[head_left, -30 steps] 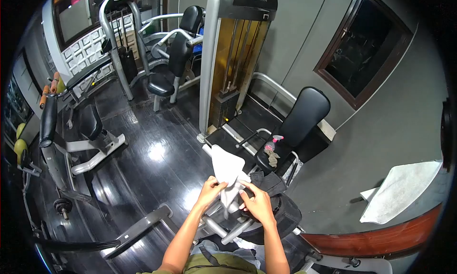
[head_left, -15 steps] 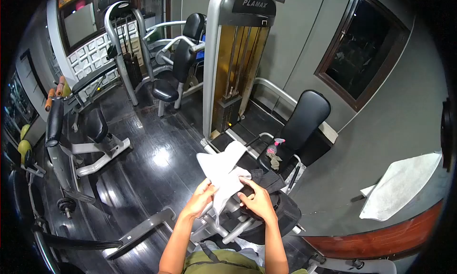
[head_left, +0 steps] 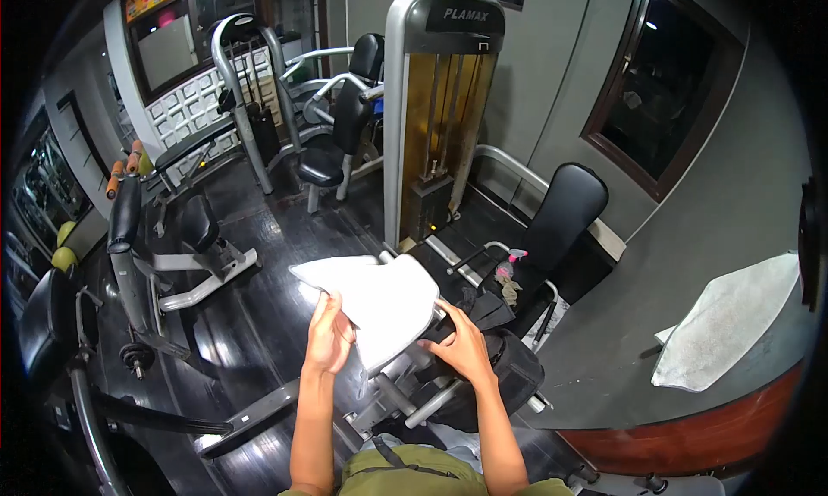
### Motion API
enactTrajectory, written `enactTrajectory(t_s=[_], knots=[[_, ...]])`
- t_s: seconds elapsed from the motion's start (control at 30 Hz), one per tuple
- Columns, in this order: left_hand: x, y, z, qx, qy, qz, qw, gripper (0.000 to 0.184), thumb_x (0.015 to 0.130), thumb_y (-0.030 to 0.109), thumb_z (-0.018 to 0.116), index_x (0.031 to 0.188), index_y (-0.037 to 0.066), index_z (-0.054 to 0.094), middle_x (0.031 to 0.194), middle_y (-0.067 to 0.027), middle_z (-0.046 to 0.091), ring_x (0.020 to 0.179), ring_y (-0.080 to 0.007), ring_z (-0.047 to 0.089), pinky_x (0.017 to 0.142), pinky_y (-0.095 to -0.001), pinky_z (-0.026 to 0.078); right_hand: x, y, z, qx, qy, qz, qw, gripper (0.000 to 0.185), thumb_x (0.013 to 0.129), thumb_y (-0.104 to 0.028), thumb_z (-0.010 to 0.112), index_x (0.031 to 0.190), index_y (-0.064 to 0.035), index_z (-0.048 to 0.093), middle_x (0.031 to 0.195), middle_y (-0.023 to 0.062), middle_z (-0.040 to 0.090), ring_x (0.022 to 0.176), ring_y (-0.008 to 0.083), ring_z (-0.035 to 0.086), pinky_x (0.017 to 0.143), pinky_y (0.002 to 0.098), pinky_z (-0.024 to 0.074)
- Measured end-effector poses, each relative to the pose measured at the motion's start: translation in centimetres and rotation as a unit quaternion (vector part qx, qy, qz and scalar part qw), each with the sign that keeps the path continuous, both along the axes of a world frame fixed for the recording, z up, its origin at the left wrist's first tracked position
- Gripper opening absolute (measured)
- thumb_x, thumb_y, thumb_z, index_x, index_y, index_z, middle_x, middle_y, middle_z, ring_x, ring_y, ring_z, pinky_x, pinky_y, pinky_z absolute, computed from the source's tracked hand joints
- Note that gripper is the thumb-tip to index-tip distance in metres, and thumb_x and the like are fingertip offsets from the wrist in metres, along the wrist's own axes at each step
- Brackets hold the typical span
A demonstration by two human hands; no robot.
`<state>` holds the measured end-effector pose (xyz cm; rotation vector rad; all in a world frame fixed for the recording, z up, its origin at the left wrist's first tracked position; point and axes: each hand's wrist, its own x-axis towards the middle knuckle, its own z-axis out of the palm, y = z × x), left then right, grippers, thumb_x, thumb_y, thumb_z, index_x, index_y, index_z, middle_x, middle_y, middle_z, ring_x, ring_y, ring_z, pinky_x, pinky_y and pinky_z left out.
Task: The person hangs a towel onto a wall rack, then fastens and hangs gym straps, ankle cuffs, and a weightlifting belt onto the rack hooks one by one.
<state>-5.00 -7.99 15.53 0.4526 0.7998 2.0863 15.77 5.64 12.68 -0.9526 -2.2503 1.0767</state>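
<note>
A white cloth point(head_left: 375, 302) is stretched out in front of me, above the metal frame of a gym machine. My left hand point(head_left: 330, 336) pinches its left edge, thumb up. At the right edge, my right hand point(head_left: 463, 345) has its fingers closed on the cloth near a corner; part of that grip is hidden. Below my right hand lies a black bag point(head_left: 517, 371). Beyond it, a spray bottle with a pink head point(head_left: 516, 256) and a crumpled beige rag point(head_left: 510, 291) rest on the machine's black seat.
A tall weight stack machine point(head_left: 440, 134) stands ahead, with a padded black backrest point(head_left: 573, 207) to its right. More gym machines point(head_left: 323, 160) stand at the back left, and a bench machine point(head_left: 129, 229) is at the left. Another white cloth point(head_left: 733, 323) hangs by the right wall.
The white cloth has gone from bunched to spread wide. My left hand has moved left, away from my right hand. The camera view has shifted slightly.
</note>
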Motion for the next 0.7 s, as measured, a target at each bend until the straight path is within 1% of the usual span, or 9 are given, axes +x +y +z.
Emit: enactTrajectory(t_s=[0.1,0.27,0.37,0.4,0.47,0.53,0.6,0.63,0.7], knots=[[0.2,-1.1,1.1,-0.010,0.039,-0.050,0.998,0.043,0.106,0.024,0.046,0.143,0.010,0.030,0.127,-0.0121,0.055,0.106,-0.0243,0.065,0.060,-0.0320,0.065,-0.1,-1.0,2.8,-0.009,0.014,0.025,1.000,0.081,0.071,-0.028,0.089,0.143,-0.0181,0.051,0.140,0.0083,0.057,0.069,0.0199,0.071,0.073,0.0365,0.0560],[2.4,-2.8,1.6,-0.014,0.070,-0.072,0.995,0.041,0.103,0.020,0.053,0.138,0.007,0.035,0.127,-0.0141,0.056,0.107,-0.0231,0.066,0.068,-0.0341,0.066,0.3,-2.5,4.9,0.055,0.102,0.059,0.991,0.056,0.077,-0.012,0.080,0.131,-0.0110,0.063,0.135,0.0089,0.062,0.077,0.0194,0.069,0.073,0.0335,0.0545],[5.1,-2.4,3.7,-0.069,0.135,-0.020,0.988,0.046,0.099,0.020,0.062,0.136,0.002,0.039,0.129,-0.0134,0.056,0.108,-0.0252,0.066,0.082,-0.0409,0.062,0.8,-2.7,4.5,0.051,0.246,0.060,0.966,0.024,0.084,0.002,0.064,0.106,0.0009,0.073,0.096,0.0079,0.072,0.078,0.0184,0.062,0.071,0.0287,0.0498],[6.1,-2.1,5.0,-0.067,0.136,-0.019,0.988,0.046,0.099,0.020,0.062,0.136,0.002,0.039,0.129,-0.0134,0.056,0.108,-0.0252,0.066,0.082,-0.0409,0.062,1.4,-3.0,4.9,0.053,0.246,0.061,0.966,0.024,0.084,0.002,0.064,0.106,0.0009,0.073,0.096,0.0079,0.072,0.078,0.0184,0.062,0.071,0.0287,0.0498],[7.8,-1.5,7.1,0.002,0.214,-0.034,0.976,0.054,0.099,0.020,0.063,0.141,0.001,0.035,0.127,-0.0133,0.056,0.109,-0.0238,0.065,0.081,-0.0403,0.063,3.0,-3.3,5.3,-0.097,0.250,0.052,0.962,0.017,0.093,-0.007,0.065,0.106,0.0009,0.072,0.090,0.0057,0.070,0.081,0.0110,0.060,0.070,0.0261,0.0470],[9.4,-1.3,7.4,-0.004,0.224,-0.023,0.974,0.049,0.094,0.016,0.070,0.135,0.000,0.048,0.124,-0.0122,0.058,0.107,-0.0212,0.065,0.079,-0.0354,0.061,5.2,-3.9,7.0,-0.248,0.273,0.056,0.928,0.044,0.105,-0.037,0.056,0.114,0.0047,0.068,0.096,-0.0006,0.068,0.088,0.0040,0.055,0.076,0.0231,0.0446],[11.2,-1.2,8.3,-0.095,0.458,0.087,0.879,0.033,0.087,0.011,0.075,0.116,0.003,0.064,0.121,-0.0097,0.059,0.103,-0.0194,0.064,0.076,-0.0278,0.059,8.1,-3.4,7.9,-0.211,0.229,0.070,0.948,0.049,0.106,-0.040,0.053,0.116,0.0055,0.067,0.101,-0.0004,0.068,0.091,0.0049,0.056,0.081,0.0222,0.0440],[12.9,-0.9,9.1,-0.112,0.440,0.138,0.880,0.028,0.077,0.008,0.081,0.103,0.005,0.070,0.119,-0.0083,0.061,0.101,-0.0193,0.064,0.077,-0.0266,0.055,9.3,-3.5,8.1,-0.243,0.276,0.092,0.925,0.048,0.107,-0.040,0.051,0.117,0.0046,0.067,0.101,-0.0012,0.067,0.091,0.0053,0.056,0.081,0.0224,0.0441],[14.8,-0.1,8.7,-0.103,0.499,0.185,0.840,0.034,0.074,0.009,0.083,0.105,0.007,0.069,0.119,-0.0090,0.061,0.103,-0.0207,0.062,0.080,-0.0294,0.054,12.2,-3.4,9.4,-0.249,0.291,0.101,0.918,0.047,0.108,-0.039,0.048,0.110,0.0031,0.068,0.095,-0.0034,0.064,0.086,0.0037,0.053,0.077,0.0225,0.0437]])
